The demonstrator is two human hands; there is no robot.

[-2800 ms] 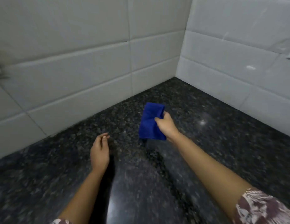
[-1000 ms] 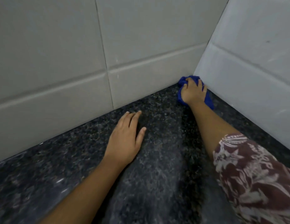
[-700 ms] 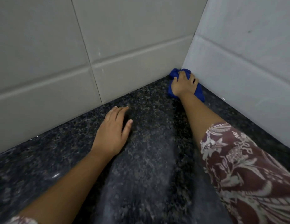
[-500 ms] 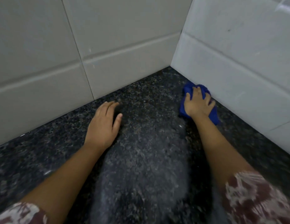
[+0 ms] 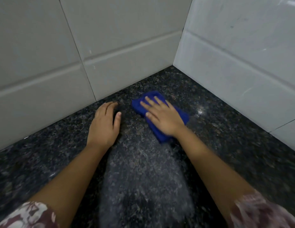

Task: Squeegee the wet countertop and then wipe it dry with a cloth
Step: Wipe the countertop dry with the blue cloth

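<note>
Rising along the left: tiled wall, pale grey, large tiles with broad joints, meeting the far edge of the desk.

Item: my left sleeve, maroon with a white pattern, bottom left corner, blurred.

Item: my left grip, palm down, flat on the dark speckled stone close to that wall. Its fingers are straight and together with the thumb alongside, holding nothing.

Item: pale hazy band on the desk surface, running between my two forearms toward me. Moisture or reflection, I cannot tell.

Item: cloth, blue, folded, lying flat on the desk just right of my left grip and apart from it, short of the corner where the two walls meet.

Item: my right grip, laid on top of the cloth. Its fingers are stretched out and slightly spread, pressing down rather than curling round it. Blue shows past the fingertips and beside the wrist.

Item: small bright glint on the stone, right of the cloth.

Item: second tiled wall, whiter, along the right side.

Item: my right sleeve, same pattern, bottom right, blurred.
</note>
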